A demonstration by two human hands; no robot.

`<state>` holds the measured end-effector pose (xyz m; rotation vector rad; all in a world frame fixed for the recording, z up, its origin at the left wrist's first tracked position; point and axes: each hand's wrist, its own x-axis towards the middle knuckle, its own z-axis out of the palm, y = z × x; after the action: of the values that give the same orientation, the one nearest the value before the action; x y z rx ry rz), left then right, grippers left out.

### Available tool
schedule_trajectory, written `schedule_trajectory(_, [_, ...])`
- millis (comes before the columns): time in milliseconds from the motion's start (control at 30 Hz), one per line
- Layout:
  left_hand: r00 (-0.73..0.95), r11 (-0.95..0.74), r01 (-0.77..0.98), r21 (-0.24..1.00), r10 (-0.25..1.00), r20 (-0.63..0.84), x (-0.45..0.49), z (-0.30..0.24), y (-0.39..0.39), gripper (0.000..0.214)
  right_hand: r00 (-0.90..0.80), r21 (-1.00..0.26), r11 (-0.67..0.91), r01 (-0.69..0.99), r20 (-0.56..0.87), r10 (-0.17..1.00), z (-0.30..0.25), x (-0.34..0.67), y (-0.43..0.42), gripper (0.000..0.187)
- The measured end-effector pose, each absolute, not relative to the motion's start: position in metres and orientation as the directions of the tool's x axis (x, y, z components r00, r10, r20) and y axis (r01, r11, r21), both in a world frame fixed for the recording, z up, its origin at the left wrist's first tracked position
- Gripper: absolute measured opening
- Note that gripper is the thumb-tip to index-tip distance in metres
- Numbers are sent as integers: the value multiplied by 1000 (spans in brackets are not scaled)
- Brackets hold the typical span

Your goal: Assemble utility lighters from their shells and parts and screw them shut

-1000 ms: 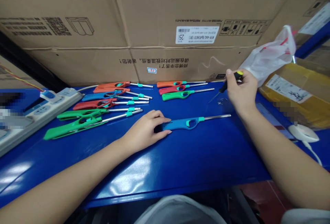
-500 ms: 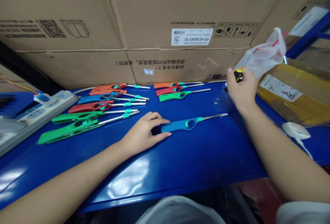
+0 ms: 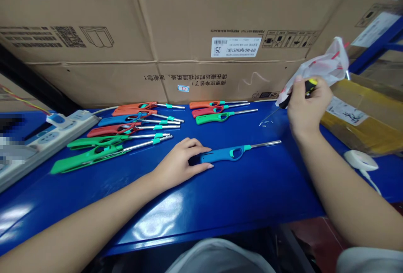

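Lighter (image 3: 222, 155), the blue one, lies on the desk (image 3: 239, 197) in the head view, between the two hands, with the left hand (image 3: 181, 159) clearly nearer. Its long axis runs roughly left to right, butt end at the left hand, metal tube pointing right. That hand's thumb and fingertips sit either side of the butt, so just a narrow gap with the handle in it. Right hand (image 3: 310, 105) is curled round a screwdriver (image 3: 286, 102), beyond the tube's tip and farther back, shaft slanting down-left toward some tiny metal bits (image 3: 263, 126). Can't tell if the screwdriver tip's touching anything.
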<state>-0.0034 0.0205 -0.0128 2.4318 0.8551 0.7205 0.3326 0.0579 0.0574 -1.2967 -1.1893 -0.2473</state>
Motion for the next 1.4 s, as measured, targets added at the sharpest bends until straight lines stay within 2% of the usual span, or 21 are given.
schedule_trajectory(100, [676, -704, 425, 568, 665, 318, -3, -13, 19, 43, 383, -556, 406, 725, 816, 434, 64, 317, 52, 29])
schedule_trajectory(233, [685, -714, 428, 555, 656, 316, -3, -13, 19, 43, 276, -470, 357, 807, 836, 475, 64, 307, 51, 26])
schedule_trajectory(367, [687, -723, 430, 541, 651, 323, -4, -12, 19, 42, 291, -485, 356, 799, 829, 477, 54, 309, 58, 26])
schedule_trajectory(467, [689, -725, 432, 536, 649, 322, -3, -12, 18, 39, 348, -566, 470, 677, 810, 473, 51, 307, 62, 30])
schedule_trajectory(567, [677, -708, 427, 562, 663, 321, -2, -12, 17, 37, 400, -723, 567, 394, 690, 603, 56, 290, 60, 33])
schedule_trajectory(700, [558, -626, 370, 686, 740, 375, -1, -12, 17, 41, 316, -851, 520, 70, 513, 798, 66, 249, 44, 36])
schedule_trajectory(867, [439, -587, 277, 761, 781, 443, 0, -6, 13, 42, 251, -887, 438, -144, 395, 884, 66, 211, 29, 41])
schedule_trajectory(1033, [413, -596, 274, 755, 782, 467, 1, -3, 8, 25, 249, -885, 402, -236, 345, 905, 50, 207, 29, 42])
schedule_trajectory(1200, [403, -597, 280, 752, 784, 473, 2, -3, 9, 10, 240, -901, 361, -241, 305, 921, 42, 215, 29, 44])
schedule_trajectory(1400, [381, -602, 299, 741, 787, 486, 1, -3, 11, 5, 215, -911, 345, -225, 299, 930, 42, 219, 30, 41])
